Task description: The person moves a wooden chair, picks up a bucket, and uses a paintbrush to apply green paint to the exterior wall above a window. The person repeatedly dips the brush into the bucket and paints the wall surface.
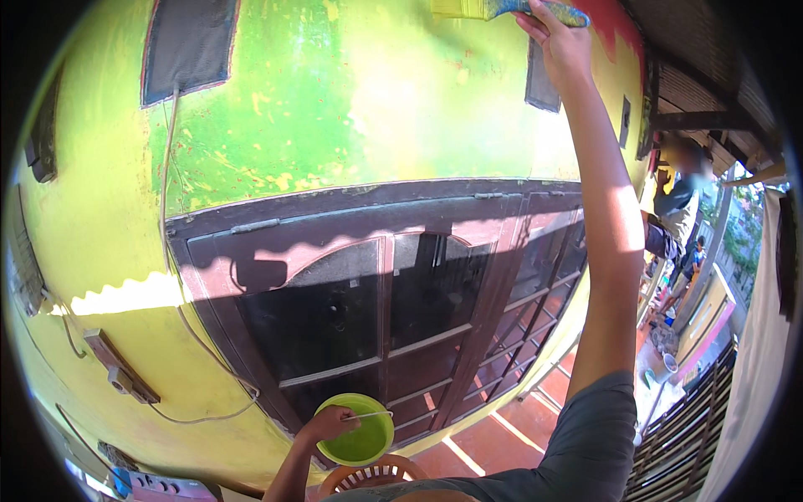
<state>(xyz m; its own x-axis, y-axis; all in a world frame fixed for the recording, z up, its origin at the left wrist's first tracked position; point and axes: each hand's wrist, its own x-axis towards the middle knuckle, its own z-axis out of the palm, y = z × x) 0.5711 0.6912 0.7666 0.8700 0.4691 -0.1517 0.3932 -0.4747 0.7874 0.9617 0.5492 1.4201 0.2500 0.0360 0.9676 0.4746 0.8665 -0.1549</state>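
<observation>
My right hand (559, 43) is raised high, its fingers closed round the blue, yellow-smeared handle of a paintbrush (465, 8). Yellow paint coats the bristles, which are at or close to the upper wall (309, 100); whether they touch it I cannot tell. That wall is patchy green and yellow, with a red area near the brush's right. Low down, my left hand (333, 423) grips the thin pale handle of a lime-green bucket (378, 450). Yellow-green paint seems to lie inside it.
A brown door and window frame with dark panes (322, 322) spans the wall. A cable (170, 142) runs down to a wooden board with a socket (121, 368). An orange plastic chair (368, 473) is below the bucket. Another person (679, 205) works along the wall at right.
</observation>
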